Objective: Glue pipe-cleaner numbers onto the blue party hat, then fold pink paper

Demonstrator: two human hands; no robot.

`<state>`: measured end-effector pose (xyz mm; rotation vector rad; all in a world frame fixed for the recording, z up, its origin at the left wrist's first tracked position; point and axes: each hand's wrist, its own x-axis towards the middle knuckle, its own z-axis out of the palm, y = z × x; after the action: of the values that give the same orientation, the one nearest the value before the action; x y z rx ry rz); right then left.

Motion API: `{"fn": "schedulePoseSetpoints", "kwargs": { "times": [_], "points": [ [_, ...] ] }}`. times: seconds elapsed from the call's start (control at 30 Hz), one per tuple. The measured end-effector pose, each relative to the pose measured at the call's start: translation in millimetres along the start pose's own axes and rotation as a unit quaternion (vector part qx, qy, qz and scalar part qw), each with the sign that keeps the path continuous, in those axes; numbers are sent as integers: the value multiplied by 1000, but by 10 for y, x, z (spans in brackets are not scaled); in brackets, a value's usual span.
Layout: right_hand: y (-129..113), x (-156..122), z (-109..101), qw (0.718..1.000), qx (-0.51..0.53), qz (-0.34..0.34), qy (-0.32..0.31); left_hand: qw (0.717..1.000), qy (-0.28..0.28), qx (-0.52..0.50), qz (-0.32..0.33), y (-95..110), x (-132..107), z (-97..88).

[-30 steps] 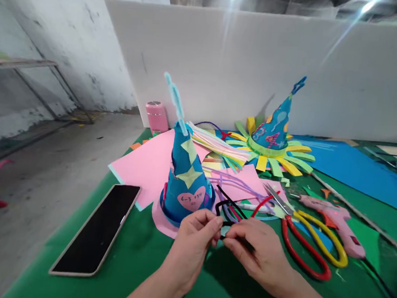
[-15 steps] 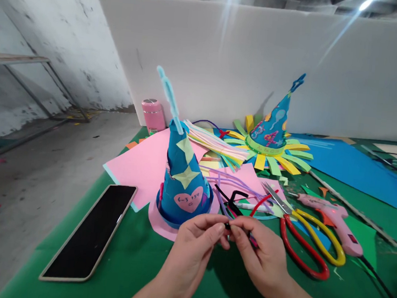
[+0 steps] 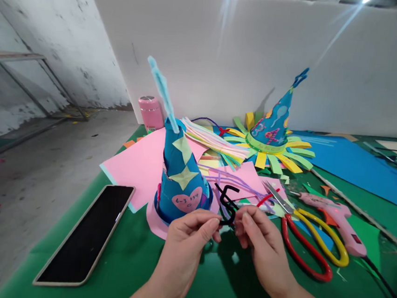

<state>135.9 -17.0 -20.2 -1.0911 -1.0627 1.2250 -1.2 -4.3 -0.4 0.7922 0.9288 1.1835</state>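
Note:
My left hand (image 3: 184, 246) pinches the lower end of a black pipe cleaner (image 3: 227, 203) bent into an S-like curl, held just above the green table. My right hand (image 3: 262, 251) is beside it with the fingers curled and the fingertips touching the curl's right side. Directly behind my hands stands a blue paper cone hat (image 3: 182, 175) with yellow stars, a pink heart and a light blue pipe cleaner at its tip, on a pink paper base.
A black phone (image 3: 87, 234) lies at the left on the green table (image 3: 131, 264). Red-and-yellow scissors (image 3: 307, 237) and a pink glue gun (image 3: 332, 213) lie to the right. Behind are pink paper (image 3: 137, 166), loose pipe cleaners, a second cone hat (image 3: 274, 123), blue sheets and a pink cup (image 3: 150, 111).
The black pipe cleaner has been bent from a loose loop into a tighter curl and lifted slightly. My hands have drawn a little apart, and the view has shifted slightly.

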Motion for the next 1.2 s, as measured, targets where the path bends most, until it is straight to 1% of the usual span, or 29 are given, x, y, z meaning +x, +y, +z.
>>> {"fn": "schedulePoseSetpoints", "kwargs": {
  "times": [0.1, 0.23, 0.33, 0.4, 0.5, 0.57, 0.63, 0.73, 1.03, 1.2],
  "points": [
    [-8, 42, 5, 994, 95, 48, -12, 999, -16, 44, 8, -28, 4, -15],
    [-23, 59, 4, 974, 190, 123, -29, 998, -40, 49, -21, -33, -6, 13],
    [-40, 61, 6, 959, 235, 155, -23, 998, -22, -2, -56, -22, -6, 39],
    [-48, 65, 12, 949, 261, 176, -21, 994, -22, -52, -92, -23, 1, 45],
    [-56, 72, 20, 936, 286, 205, -20, 984, -55, -107, -133, -42, 13, 40],
    [-61, 74, 22, 932, 289, 217, -29, 979, -75, -125, -140, -56, 21, 32],
    [-68, 74, 21, 930, 288, 223, -47, 978, -85, -131, -142, -66, 26, 25],
    [-76, 74, 15, 931, 280, 223, -69, 978, -85, -124, -142, -71, 26, 15],
    [-58, 63, 3, 934, 274, 216, -74, 980, -94, -99, -147, -54, -1, 3],
    [-77, 69, 1, 944, 248, 196, -90, 982, -91, -69, -149, -73, -13, 3]
  ]
}}
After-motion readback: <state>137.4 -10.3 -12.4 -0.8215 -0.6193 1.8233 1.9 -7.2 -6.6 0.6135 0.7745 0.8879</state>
